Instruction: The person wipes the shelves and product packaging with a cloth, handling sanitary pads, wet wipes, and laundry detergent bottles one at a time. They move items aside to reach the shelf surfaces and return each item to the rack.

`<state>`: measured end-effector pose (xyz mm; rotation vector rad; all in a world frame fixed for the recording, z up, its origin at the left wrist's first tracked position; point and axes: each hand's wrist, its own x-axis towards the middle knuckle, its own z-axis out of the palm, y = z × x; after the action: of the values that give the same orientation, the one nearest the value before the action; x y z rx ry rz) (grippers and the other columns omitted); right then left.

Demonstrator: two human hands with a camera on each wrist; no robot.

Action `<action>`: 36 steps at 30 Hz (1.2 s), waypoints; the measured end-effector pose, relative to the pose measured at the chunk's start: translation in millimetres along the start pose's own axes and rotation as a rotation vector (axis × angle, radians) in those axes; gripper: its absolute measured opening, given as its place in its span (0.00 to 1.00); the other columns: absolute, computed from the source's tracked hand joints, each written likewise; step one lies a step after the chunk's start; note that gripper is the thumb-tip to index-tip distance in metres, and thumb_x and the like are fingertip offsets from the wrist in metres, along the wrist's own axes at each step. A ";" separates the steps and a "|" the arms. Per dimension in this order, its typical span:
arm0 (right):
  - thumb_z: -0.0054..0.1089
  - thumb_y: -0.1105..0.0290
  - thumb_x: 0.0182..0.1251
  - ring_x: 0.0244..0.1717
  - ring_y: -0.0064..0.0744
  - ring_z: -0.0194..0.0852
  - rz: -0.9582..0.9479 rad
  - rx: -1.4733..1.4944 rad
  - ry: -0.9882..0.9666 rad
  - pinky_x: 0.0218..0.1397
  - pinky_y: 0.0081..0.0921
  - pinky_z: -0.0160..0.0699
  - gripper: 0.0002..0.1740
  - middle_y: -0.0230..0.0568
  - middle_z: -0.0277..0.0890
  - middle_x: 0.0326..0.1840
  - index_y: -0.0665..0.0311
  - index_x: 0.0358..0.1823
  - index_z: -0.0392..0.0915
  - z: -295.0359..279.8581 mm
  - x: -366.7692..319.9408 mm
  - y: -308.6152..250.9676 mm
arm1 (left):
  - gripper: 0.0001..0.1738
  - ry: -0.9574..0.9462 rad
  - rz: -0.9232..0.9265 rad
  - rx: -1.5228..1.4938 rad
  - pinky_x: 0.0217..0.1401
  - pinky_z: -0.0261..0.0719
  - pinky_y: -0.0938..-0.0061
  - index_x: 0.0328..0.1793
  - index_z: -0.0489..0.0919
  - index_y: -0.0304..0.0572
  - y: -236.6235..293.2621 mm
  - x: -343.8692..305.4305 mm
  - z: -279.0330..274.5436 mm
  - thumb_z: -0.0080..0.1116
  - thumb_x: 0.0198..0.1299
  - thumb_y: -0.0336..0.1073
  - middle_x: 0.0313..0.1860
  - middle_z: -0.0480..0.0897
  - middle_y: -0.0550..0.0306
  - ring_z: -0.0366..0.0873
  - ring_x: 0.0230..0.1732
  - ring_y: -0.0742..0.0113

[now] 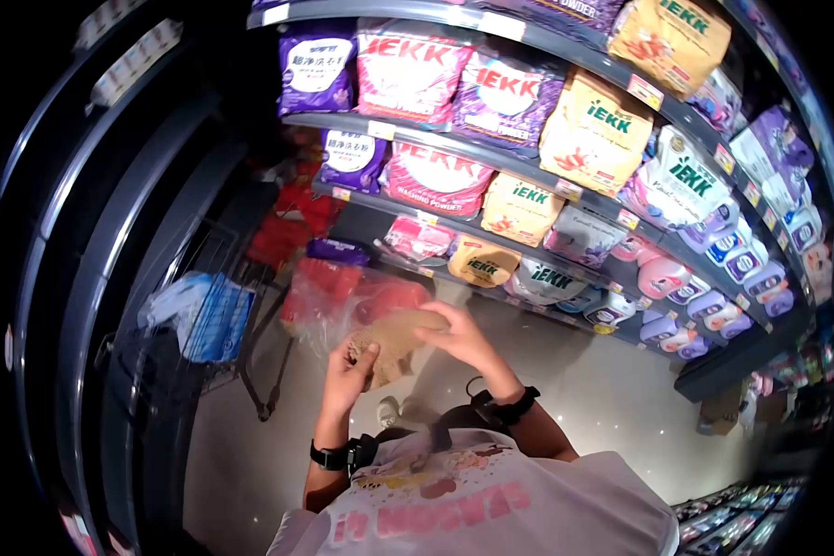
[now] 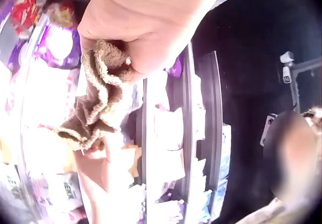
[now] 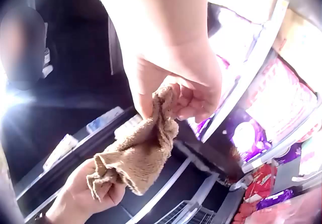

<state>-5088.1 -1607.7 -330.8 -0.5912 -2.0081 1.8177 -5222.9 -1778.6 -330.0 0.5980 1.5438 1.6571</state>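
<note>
A brown, fuzzy cloth (image 1: 394,347) is stretched between both hands in front of the body. My left hand (image 1: 346,375) grips its left end, thumb on top; in the left wrist view the cloth (image 2: 98,95) hangs in folds from the curled fingers of the left hand (image 2: 143,22). The right hand (image 1: 468,343) holds the other end; the right wrist view shows the cloth (image 3: 138,156) pinched between thumb and fingers of the right hand (image 3: 176,78), with the left hand (image 3: 90,189) at the lower end.
Shelves of washing powder bags (image 1: 417,79) and bottles curve ahead and to the right. A shopping cart (image 1: 171,343) with a blue-and-white package (image 1: 215,315) stands at the left. Clear plastic (image 1: 320,301) and red packages (image 1: 296,218) are beyond the hands.
</note>
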 end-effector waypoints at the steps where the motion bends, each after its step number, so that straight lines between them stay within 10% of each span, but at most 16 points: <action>1: 0.65 0.70 0.57 0.44 0.18 0.70 0.043 0.049 0.038 0.39 0.18 0.75 0.20 0.34 0.74 0.44 0.69 0.49 0.72 -9.6 -1.5 2.7 | 0.11 -0.043 -0.006 0.003 0.19 0.55 0.86 0.48 0.75 0.38 -1.7 9.1 8.9 0.54 0.63 0.34 0.24 0.72 0.71 0.61 0.19 0.86; 6: 0.71 0.59 0.50 0.72 0.42 0.45 -0.215 -0.269 0.001 0.71 0.34 0.48 0.41 0.48 0.52 0.68 0.60 0.66 0.62 -28.2 -12.5 -0.6 | 0.12 -0.201 -0.050 -0.043 0.28 0.66 0.84 0.48 0.76 0.38 -10.0 45.9 38.0 0.51 0.66 0.38 0.30 0.76 0.68 0.69 0.27 0.83; 9: 0.71 0.56 0.49 0.72 0.44 0.45 -0.232 -0.121 -0.074 0.71 0.33 0.47 0.45 0.52 0.51 0.68 0.68 0.66 0.60 -27.8 -26.0 -12.2 | 0.13 -0.263 -0.130 -0.118 0.40 0.71 0.81 0.46 0.76 0.36 -17.3 70.0 66.4 0.50 0.66 0.39 0.36 0.78 0.65 0.73 0.37 0.79; 14: 0.67 0.64 0.55 0.47 0.33 0.73 -0.048 -0.127 0.320 0.49 0.28 0.72 0.36 0.48 0.72 0.50 0.71 0.62 0.62 -82.7 -54.1 24.3 | 0.26 -0.459 -0.239 -0.175 0.54 0.69 0.75 0.63 0.64 0.37 -28.6 104.2 145.3 0.53 0.64 0.43 0.54 0.71 0.54 0.68 0.55 0.69; 17: 0.67 0.66 0.53 0.43 0.31 0.72 0.136 -0.085 0.284 0.46 0.27 0.72 0.37 0.44 0.72 0.47 0.68 0.64 0.61 -132.0 -73.6 22.0 | 0.36 -0.785 0.070 0.114 0.53 0.70 0.76 0.69 0.55 0.44 -37.1 123.5 188.0 0.60 0.58 0.33 0.52 0.70 0.58 0.69 0.53 0.71; 22: 0.55 0.61 0.65 0.50 0.22 0.67 0.214 0.384 -0.028 0.54 0.21 0.67 0.30 0.35 0.70 0.53 0.66 0.65 0.61 -190.2 -78.0 34.8 | 0.43 -0.967 -0.022 0.211 0.57 0.69 0.79 0.70 0.56 0.44 -28.8 143.6 208.9 0.64 0.47 0.21 0.55 0.69 0.58 0.66 0.57 0.73; 25: 0.52 0.59 0.68 0.46 0.19 0.67 0.297 0.294 0.133 0.50 0.20 0.68 0.23 0.33 0.74 0.46 0.69 0.57 0.69 -195.8 -63.2 43.1 | 0.43 -1.154 -0.088 0.421 0.64 0.64 0.74 0.70 0.55 0.39 -20.6 170.1 201.2 0.62 0.48 0.26 0.62 0.67 0.52 0.64 0.62 0.67; 31: 0.53 0.60 0.68 0.41 0.19 0.69 0.322 0.234 0.446 0.46 0.21 0.69 0.20 0.31 0.76 0.40 0.72 0.48 0.75 -215.6 2.2 87.1 | 0.42 -0.930 0.093 0.444 0.64 0.64 0.74 0.71 0.54 0.37 -25.7 231.6 207.2 0.57 0.47 0.22 0.61 0.68 0.50 0.64 0.63 0.66; 33: 0.53 0.62 0.67 0.40 0.20 0.71 0.207 0.281 0.463 0.46 0.21 0.69 0.18 0.31 0.77 0.40 0.71 0.46 0.77 -230.0 29.9 72.7 | 0.37 -0.840 -0.220 -0.118 0.51 0.72 0.80 0.68 0.59 0.41 -21.0 257.1 202.0 0.55 0.50 0.20 0.54 0.74 0.58 0.72 0.51 0.73; 36: 0.54 0.73 0.64 0.58 0.26 0.64 -0.147 0.105 0.387 0.62 0.22 0.59 0.30 0.40 0.67 0.59 0.72 0.66 0.57 -262.5 105.4 61.3 | 0.33 -0.650 -0.066 -0.138 0.44 0.72 0.84 0.66 0.63 0.45 17.3 301.9 203.4 0.53 0.52 0.20 0.50 0.75 0.60 0.73 0.44 0.77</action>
<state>-5033.8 -1325.6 -366.0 -0.6841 -1.6452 1.5708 -5245.4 -1414.9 -332.3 0.8904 0.9583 1.3206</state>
